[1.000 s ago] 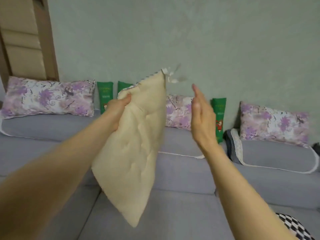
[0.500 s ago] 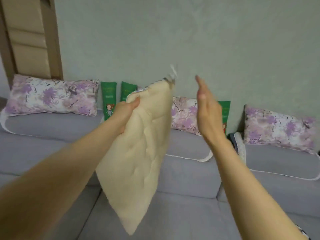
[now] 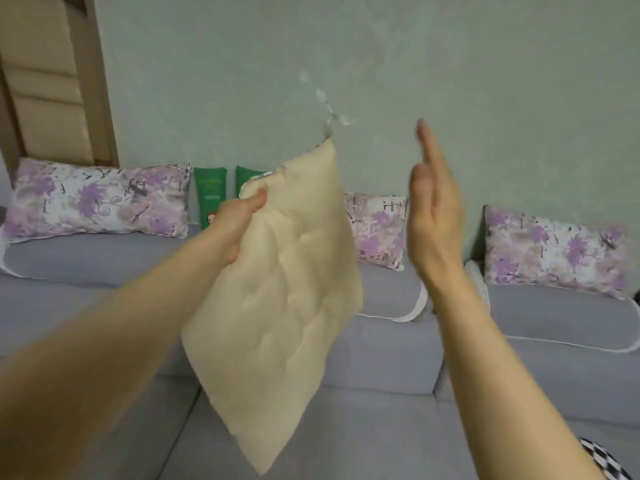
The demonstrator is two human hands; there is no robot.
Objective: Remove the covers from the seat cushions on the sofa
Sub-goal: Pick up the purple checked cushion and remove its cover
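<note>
Bare cream cushion held up over the grey sofa

The left hand point(image 3: 239, 223) grips the cream cushion point(image 3: 284, 306) at its upper edge, thumb pressed over the fabric. The cushion hangs tilted, one corner pointing to 6 o'clock above the sofa point(image 3: 381, 427) seat. Blurred white ties point(image 3: 329, 116) fly off its top corner towards 12 o'clock. The right hand point(image 3: 433, 216), at the cushion's 3 o'clock and apart from it, is raised flat with straight fingers, holding nothing. Purple floral pillows point(image 3: 100, 199) line the sofa back from 9 to 3 o'clock, and green pillows point(image 3: 209, 195) stand at 11 o'clock of the left hand.
</note>
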